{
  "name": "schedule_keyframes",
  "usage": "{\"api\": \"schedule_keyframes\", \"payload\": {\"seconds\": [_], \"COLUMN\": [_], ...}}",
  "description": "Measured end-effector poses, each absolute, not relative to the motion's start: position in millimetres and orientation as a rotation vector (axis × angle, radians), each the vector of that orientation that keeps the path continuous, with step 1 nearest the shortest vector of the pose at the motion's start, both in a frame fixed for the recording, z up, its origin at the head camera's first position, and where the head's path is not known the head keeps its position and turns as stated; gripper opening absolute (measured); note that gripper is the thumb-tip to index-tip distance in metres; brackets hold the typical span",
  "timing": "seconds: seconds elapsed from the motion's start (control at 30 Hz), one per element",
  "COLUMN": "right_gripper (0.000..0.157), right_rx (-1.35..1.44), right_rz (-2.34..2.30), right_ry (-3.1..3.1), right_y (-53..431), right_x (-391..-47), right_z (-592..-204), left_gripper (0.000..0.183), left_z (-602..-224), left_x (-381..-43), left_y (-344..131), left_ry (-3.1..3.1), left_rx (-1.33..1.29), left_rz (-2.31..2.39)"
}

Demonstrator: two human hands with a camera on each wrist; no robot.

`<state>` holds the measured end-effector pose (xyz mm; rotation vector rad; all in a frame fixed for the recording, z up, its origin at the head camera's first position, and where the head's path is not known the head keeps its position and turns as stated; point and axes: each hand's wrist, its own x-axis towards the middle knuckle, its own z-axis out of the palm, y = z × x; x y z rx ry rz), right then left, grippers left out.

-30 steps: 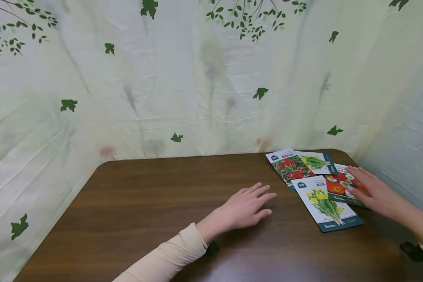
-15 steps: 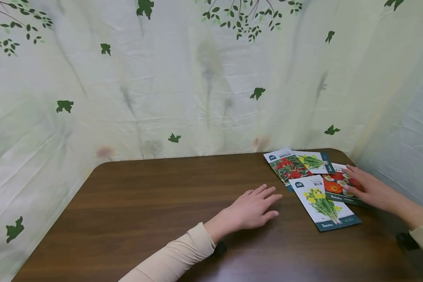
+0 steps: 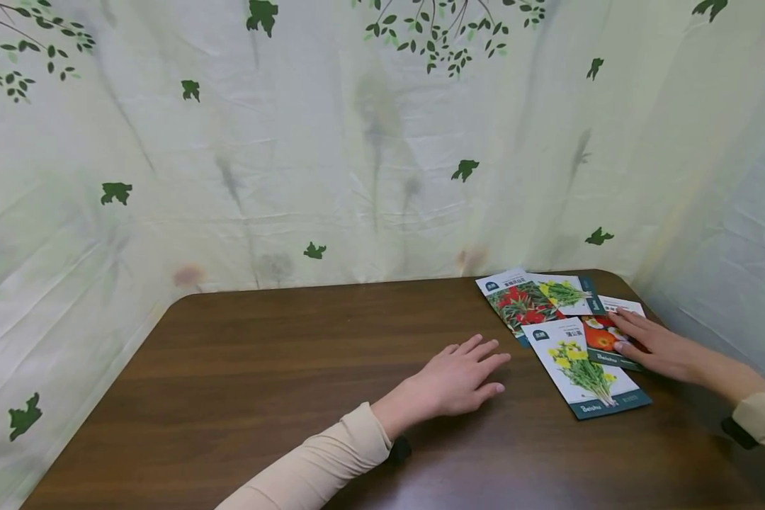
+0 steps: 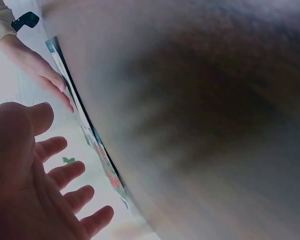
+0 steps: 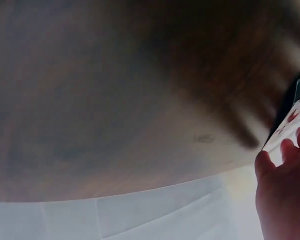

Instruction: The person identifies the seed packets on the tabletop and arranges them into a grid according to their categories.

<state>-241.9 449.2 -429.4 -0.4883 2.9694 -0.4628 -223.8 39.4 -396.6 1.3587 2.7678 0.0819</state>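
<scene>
Several seed packets lie at the far right of a dark wooden table (image 3: 261, 368). The nearest one shows yellow flowers (image 3: 583, 368). Behind it lie a red-pepper packet (image 3: 519, 304), a green-plant packet (image 3: 567, 292) and an orange-flower packet (image 3: 602, 336). My right hand (image 3: 650, 343) rests flat on the orange-flower packet, fingers straight. My left hand (image 3: 462, 375) lies flat on the bare wood just left of the yellow-flower packet, fingers spread and holding nothing. In the left wrist view the left hand (image 4: 50, 175) is spread, with the packets' edge (image 4: 97, 145) beyond it.
A pale cloth backdrop (image 3: 331, 142) printed with green leaves hangs behind and on both sides of the table. The table's rounded back corners meet the cloth. Both sleeves are beige, each with a dark wrist strap (image 3: 400, 449).
My right hand has slid the orange-flower packet slightly left and toward me. The left hand shifted a little to the right on the wood.
</scene>
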Motion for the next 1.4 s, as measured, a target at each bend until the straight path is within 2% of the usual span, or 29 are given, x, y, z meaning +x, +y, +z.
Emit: {"api": "schedule_keyframes", "payload": {"seconds": [1.03, 1.4], "right_gripper": [0.074, 0.073], "right_rx": [-0.448, -0.444], "right_rz": [-0.499, -0.489], "right_ry": [2.919, 2.93], "right_y": [451.8, 450.5], "right_x": [-239.4, -237.8], "right_z": [-439.9, -439.6], "left_gripper": [0.055, 0.062], "left_z": [-391.9, -395.0], "left_x": [-233.3, -236.8], "left_y": [72.0, 99.5], "left_ry": [2.74, 2.78], "left_rx": [1.396, 1.275], "left_rz": [0.055, -0.091]}}
